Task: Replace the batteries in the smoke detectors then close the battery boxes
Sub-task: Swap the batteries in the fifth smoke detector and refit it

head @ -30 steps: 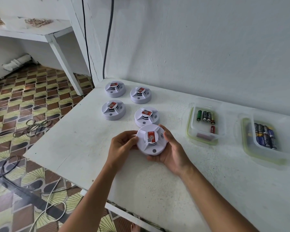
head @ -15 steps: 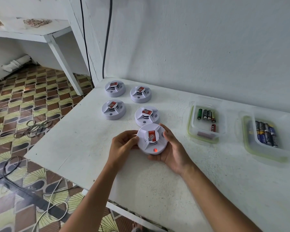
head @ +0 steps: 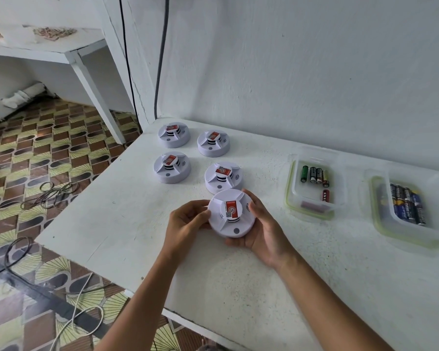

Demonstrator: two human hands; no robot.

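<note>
Since half a second ago the red light on the near rim of the held smoke detector (head: 230, 214) has gone out, leaving a dark dot there, and the unit sits turned slightly in the hands; otherwise little has shifted. The left hand (head: 185, 224) grips the detector's left edge with curled fingers and thumb, while the right hand (head: 262, 229) cups it from below and the right side, thumb pressed on its top face. The detector is held face-up just above the bench (head: 137, 224), near the middle of its front half, and its red-labelled centre cap points up. Four more smoke detectors (head: 223, 177) stand in two rows toward the bench's far left corner, the nearest just behind the held one. Toward the right, a clear container (head: 293, 198) with a green rim holds a few mixed batteries (head: 314, 174), and a second container (head: 380, 224) near the right edge holds a row of dark blue batteries (head: 407, 202).
</note>
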